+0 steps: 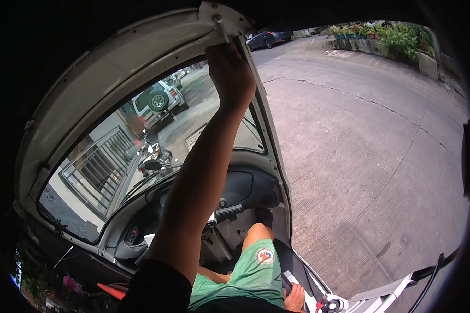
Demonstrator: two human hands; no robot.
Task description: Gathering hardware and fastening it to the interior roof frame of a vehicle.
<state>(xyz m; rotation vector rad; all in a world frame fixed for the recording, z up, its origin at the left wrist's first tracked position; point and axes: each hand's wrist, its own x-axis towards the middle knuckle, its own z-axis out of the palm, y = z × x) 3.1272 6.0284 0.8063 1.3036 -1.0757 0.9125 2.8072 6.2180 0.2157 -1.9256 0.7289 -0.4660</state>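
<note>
I am seated in a small three-wheeled vehicle's cab. My left hand (231, 73) is raised to the upper right corner of the windshield frame (141, 49). Its fingers are closed around a short metal rod (222, 32) below a bolt there; the fingertips are hidden. The bare left forearm crosses in front of the windshield (198, 96). Low at my right side, my right hand (294, 298) has curled fingers beside a dark object (286, 283) and a white panel. What it grips, if anything, is hidden.
A black dashboard (240, 185) and a handlebar grip (228, 211) lie before my knees. On the right, the open side faces concrete pavement (350, 156). Through the windshield show a motorcycle (154, 156), a metal railing (102, 167) and a parked off-road vehicle (159, 99). Potted plants (397, 39) line the far edge.
</note>
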